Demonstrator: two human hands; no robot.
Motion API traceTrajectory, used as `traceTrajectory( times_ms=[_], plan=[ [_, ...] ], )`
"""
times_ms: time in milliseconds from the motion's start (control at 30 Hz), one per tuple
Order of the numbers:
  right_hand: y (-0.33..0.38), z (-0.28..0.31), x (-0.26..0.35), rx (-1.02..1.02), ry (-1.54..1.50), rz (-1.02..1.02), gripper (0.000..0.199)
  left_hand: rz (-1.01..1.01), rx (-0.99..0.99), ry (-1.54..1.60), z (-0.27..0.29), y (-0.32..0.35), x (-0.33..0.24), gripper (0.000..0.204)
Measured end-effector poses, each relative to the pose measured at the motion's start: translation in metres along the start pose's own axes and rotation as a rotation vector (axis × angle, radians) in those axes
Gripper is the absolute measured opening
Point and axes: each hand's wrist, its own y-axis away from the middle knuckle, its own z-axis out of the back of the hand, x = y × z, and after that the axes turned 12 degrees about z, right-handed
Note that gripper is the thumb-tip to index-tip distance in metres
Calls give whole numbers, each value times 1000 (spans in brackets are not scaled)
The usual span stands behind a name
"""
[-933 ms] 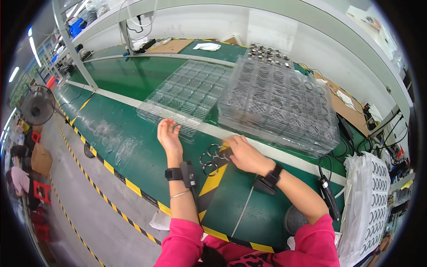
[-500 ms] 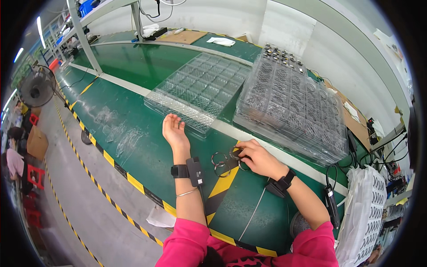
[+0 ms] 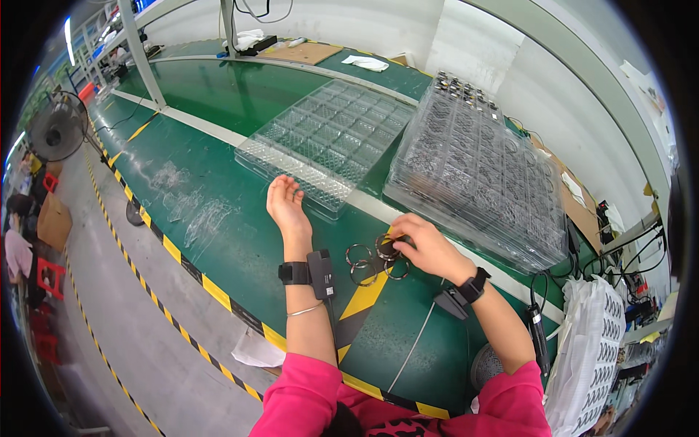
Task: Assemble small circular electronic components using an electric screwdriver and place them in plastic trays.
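Observation:
My right hand [image 3: 429, 247] is over the green bench, its thumb and fingertips closed at the edge of a dark ring [image 3: 386, 248]. This ring is one of several thin dark rings grouped together; another ring [image 3: 363, 274] lies at the near left of the group. The fingers partly cover the ring they grip. My left hand [image 3: 288, 207] is raised in front of the clear plastic tray [image 3: 324, 149], palm turned up, fingers loosely bent and apart with nothing in them. A dark strap with a small box is on each wrist.
At the right stands a tall stack of clear compartment trays [image 3: 473, 175] filled with dark parts. A dark handheld tool [image 3: 539, 336] with a cable hangs by the right edge, beside white sheets [image 3: 593, 349] bearing dark curved shapes. A striped bench edge [image 3: 204, 284] borders the floor; a fan [image 3: 58, 135] stands beyond.
My right hand has lifted slightly, uncovering more of the rings beneath its fingers. My left hand has moved up a little, still palm up.

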Motion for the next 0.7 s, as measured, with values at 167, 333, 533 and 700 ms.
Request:
traceTrajectory(
  times_ms=[167,333,533,700],
  plan=[
    [-24,-30,-12,49,263,-19,20,1,-16,-22,1,1,2,18],
    [-27,-29,-17,-178,206,-34,15,9,-14,-6,-3,2,6,18],
    [-13,8,6,33,-136,-27,13,-2,-35,12,0,-4,6,18],
    [9,-17,20,96,165,42,21,3,-64,19,0,-6,8,17]
  ],
)
